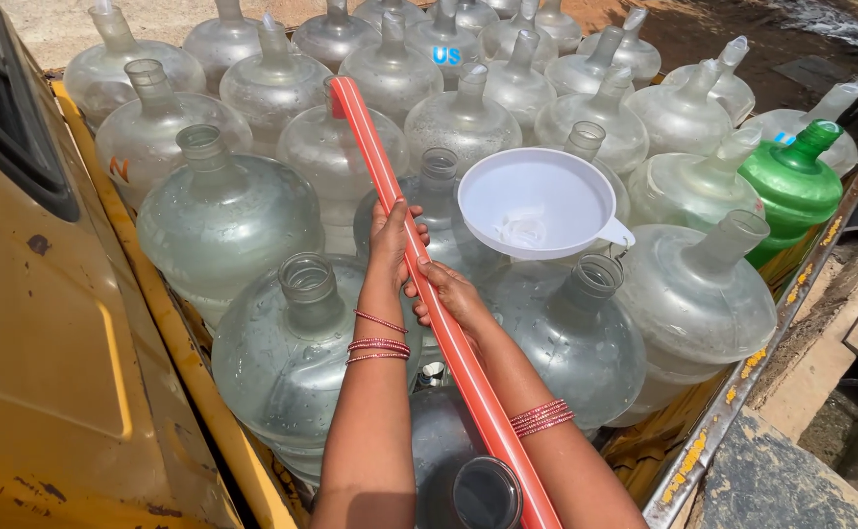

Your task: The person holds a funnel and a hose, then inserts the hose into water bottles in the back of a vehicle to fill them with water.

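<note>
Both hands grip a long orange-red hose (419, 264) that runs up the middle of the view, from the bottom edge near the person's body to its open end high among the bottles. The left hand (390, 235) is wrapped around the hose from the left side, fingers curled over it, thumb side toward the camera. The right hand (448, 294) holds the same hose just below the left one, fingers closed around it from the right. The two hands sit almost touching each other. Each wrist wears a stack of thin pink bangles (378, 345).

The hose passes over a crowd of large clear water bottles (228, 220), round-bodied with narrow necks, packed tightly side by side in the bed of a yellow truck (56, 372). Some of the near bottles stand with open mouths; many farther ones have wrapped or capped necks. The upper end of the hose lies at the neck of one of the middle bottles, though I cannot tell whether it sits inside the mouth.

Just to the right of the hands, a white plastic funnel (537, 201) rests in the neck of a clear bottle. Farther right, near the edge of the truck bed, stands one green bottle (793, 186) with a green cap. Below the hands, a darker bottle with an open mouth (486, 490) sits close under the hose. Bare ground (684, 29) shows beyond the load.
</note>
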